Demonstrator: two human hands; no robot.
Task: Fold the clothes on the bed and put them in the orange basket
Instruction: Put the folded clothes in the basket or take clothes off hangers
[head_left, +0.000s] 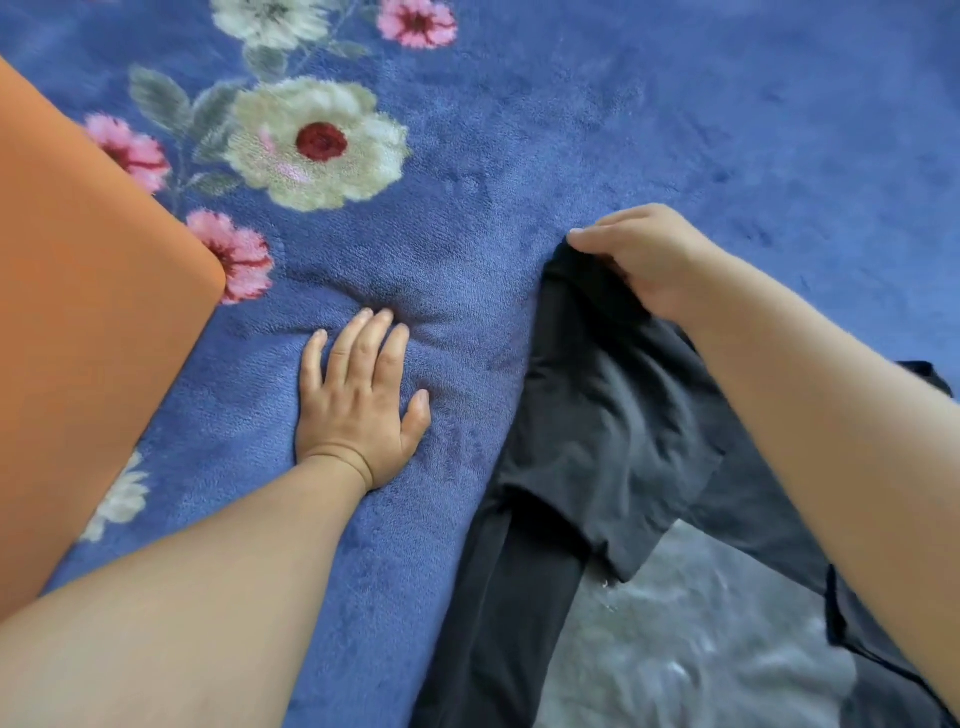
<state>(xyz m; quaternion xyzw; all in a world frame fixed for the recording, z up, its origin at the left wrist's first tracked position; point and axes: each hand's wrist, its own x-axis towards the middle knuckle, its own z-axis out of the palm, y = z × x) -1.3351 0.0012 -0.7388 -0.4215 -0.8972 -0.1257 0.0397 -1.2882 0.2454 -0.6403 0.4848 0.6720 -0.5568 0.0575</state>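
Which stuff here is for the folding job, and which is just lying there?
For the job:
dark garment, gripped by the right hand
orange basket
left hand, flat on the blanket

Just there:
blue flowered blanket
grey fabric under the garment

A home bedroom: floral blue fleece blanket (571, 130) covers the bed.

The bed (623, 130), covered in a blue fleece blanket (519, 156) printed with flowers, is carrying an orange basket (78, 312) at left and a dark garment (582, 415) at right. The left hand (358, 405) is pressing flat on the blanket between them. A grey fabric (675, 649) is lying at the near edge.
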